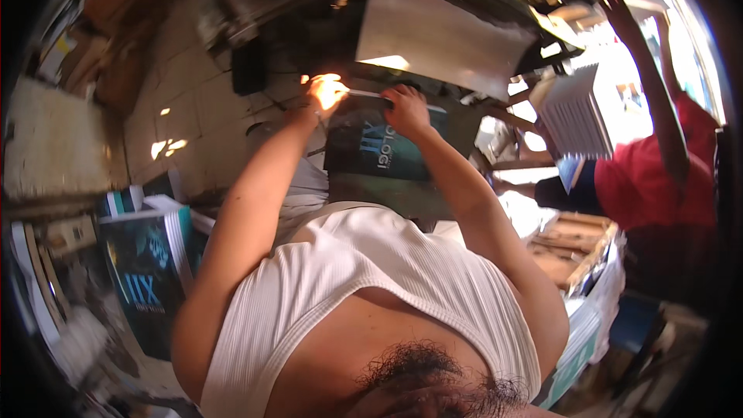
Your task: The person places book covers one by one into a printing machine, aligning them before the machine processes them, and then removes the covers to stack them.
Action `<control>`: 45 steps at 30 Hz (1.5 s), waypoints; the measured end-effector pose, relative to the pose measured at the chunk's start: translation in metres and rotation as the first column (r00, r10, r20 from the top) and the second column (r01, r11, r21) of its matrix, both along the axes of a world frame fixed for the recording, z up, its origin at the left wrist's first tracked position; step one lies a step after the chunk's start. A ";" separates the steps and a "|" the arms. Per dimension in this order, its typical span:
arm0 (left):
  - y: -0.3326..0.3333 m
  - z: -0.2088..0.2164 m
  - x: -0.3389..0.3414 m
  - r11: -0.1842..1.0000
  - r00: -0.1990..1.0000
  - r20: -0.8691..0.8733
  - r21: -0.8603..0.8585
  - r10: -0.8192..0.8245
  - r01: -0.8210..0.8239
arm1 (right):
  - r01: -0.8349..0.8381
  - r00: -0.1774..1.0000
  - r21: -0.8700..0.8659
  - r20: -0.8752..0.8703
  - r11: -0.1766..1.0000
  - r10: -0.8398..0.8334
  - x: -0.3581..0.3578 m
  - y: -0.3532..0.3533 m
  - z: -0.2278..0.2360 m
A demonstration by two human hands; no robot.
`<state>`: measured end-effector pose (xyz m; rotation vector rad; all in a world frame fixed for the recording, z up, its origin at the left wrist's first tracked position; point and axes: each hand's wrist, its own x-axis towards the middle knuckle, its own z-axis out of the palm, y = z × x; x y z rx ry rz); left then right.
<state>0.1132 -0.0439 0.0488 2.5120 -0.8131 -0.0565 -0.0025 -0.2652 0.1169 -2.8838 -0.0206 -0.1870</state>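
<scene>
Sunlight glares on my left hand (pixel 329 93), whose fingers are curled at one end of a thin pale strip (pixel 364 94). My right hand (pixel 408 111) is closed at the other end of that strip, with a small dark part showing by its fingers. Whether the strip is a tool or a page edge, I cannot tell. Just below both hands lies a dark teal book (pixel 364 147) with light blue lettering, in front of my body. My right wrist is over its far right part.
Stacked books with the same dark cover (pixel 143 271) stand at my left. A pale metal plate (pixel 441 35) lies beyond my hands. At right, a person in red (pixel 650 178) is near a thick paper stack (pixel 576 112). A wooden crate (pixel 573 244) sits nearer.
</scene>
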 end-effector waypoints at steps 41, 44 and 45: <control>-0.011 0.007 -0.071 0.881 0.780 -0.512 -0.088 0.361 -0.465 | 0.375 0.683 0.612 0.325 0.697 -0.654 -0.026 -0.086 -0.006; 0.022 -0.008 -0.072 0.815 0.789 -0.544 -0.296 0.284 -0.498 | 0.082 0.854 0.880 0.181 0.469 -0.488 0.017 -0.083 0.047; 0.045 -0.025 -0.076 0.774 0.774 -0.560 -0.335 0.295 -0.538 | -0.024 0.943 0.996 0.049 0.081 -0.328 0.034 -0.063 0.069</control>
